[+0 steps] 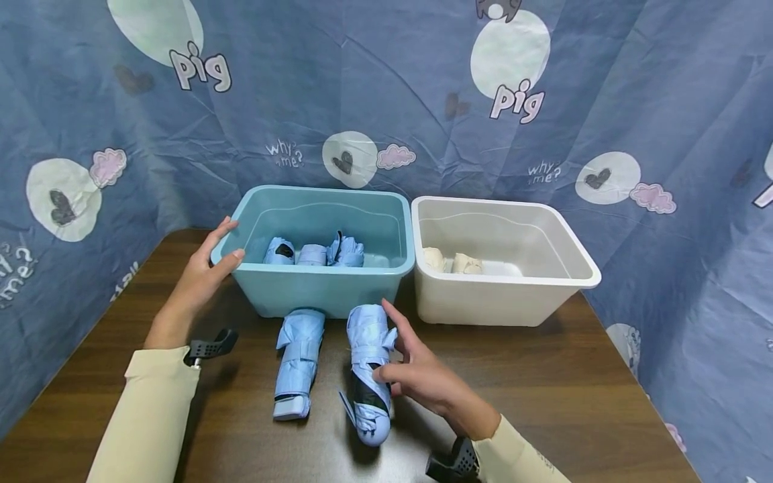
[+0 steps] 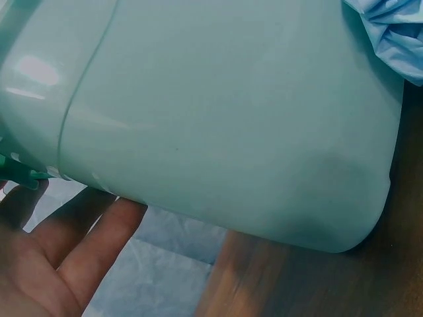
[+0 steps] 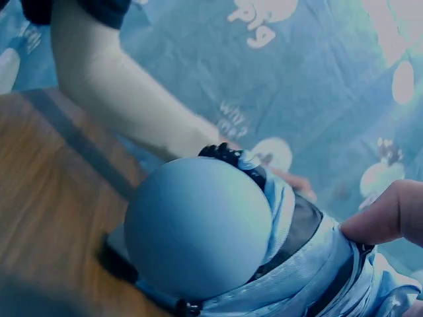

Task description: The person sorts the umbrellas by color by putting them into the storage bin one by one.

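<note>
Two folded light-blue umbrellas lie on the wooden table in front of a teal bin (image 1: 320, 293). My right hand (image 1: 403, 349) rests on the right umbrella (image 1: 367, 335), thumb against its black strap and fingers spread loosely over it. The right wrist view shows this umbrella's round handle end (image 3: 198, 224) up close with a fingertip (image 3: 390, 214) on the fabric. The left umbrella (image 1: 298, 359) lies untouched. My left hand (image 1: 211, 263) touches the teal bin's left corner with straight fingers, thumb on the front of the rim. In the left wrist view the palm (image 2: 46, 264) lies open beside the bin wall (image 2: 231, 119).
Three folded blue umbrellas (image 1: 314, 253) lie inside the teal bin. A white bin (image 1: 495, 303) stands right of it and holds two cream folded umbrellas (image 1: 453, 261). Blue printed cloth (image 1: 386, 80) hangs close behind and to both sides of the table (image 1: 574, 389).
</note>
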`<state>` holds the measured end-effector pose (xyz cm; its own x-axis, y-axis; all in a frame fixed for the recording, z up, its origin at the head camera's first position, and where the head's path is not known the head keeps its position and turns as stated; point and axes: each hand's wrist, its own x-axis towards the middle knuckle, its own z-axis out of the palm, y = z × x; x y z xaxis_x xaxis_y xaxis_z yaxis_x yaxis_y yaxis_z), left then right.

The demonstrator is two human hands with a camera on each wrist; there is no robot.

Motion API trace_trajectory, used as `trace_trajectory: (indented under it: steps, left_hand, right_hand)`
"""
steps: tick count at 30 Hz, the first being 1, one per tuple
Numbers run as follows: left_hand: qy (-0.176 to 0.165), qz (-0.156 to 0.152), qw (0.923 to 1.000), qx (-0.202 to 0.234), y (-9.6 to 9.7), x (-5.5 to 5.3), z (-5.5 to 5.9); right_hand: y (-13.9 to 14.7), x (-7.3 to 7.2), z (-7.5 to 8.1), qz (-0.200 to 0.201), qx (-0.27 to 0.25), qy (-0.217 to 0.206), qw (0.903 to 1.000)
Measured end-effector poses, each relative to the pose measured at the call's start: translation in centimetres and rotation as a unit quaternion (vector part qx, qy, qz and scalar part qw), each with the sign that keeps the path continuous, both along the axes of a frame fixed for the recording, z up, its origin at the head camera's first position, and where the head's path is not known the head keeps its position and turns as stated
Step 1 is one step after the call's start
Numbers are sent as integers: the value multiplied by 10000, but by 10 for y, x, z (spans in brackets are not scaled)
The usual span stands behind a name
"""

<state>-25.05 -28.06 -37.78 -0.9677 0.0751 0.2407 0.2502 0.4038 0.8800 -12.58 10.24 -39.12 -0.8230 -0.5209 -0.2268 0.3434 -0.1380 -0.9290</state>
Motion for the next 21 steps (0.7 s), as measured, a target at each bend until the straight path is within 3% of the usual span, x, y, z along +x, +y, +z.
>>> trace_trajectory:
  steps: [6, 12, 17, 21]
  left_hand:
    - [0, 2, 10000, -13, -2, -1, -3]
    - [-5, 9, 10000, -78, -3, -1, -2]
    - [-35, -13, 10000, -89, -3, 3, -3]
    - [6, -31, 10000, -19, -1, 2, -2]
  right_hand:
    - [5, 5, 27, 127, -129, 320, 9993]
    - [10, -1, 53, 35, -252, 514, 9984]
    - [9, -11, 73, -184, -386, 607, 9972]
    - [7, -28, 91, -529, -406, 865, 9940]
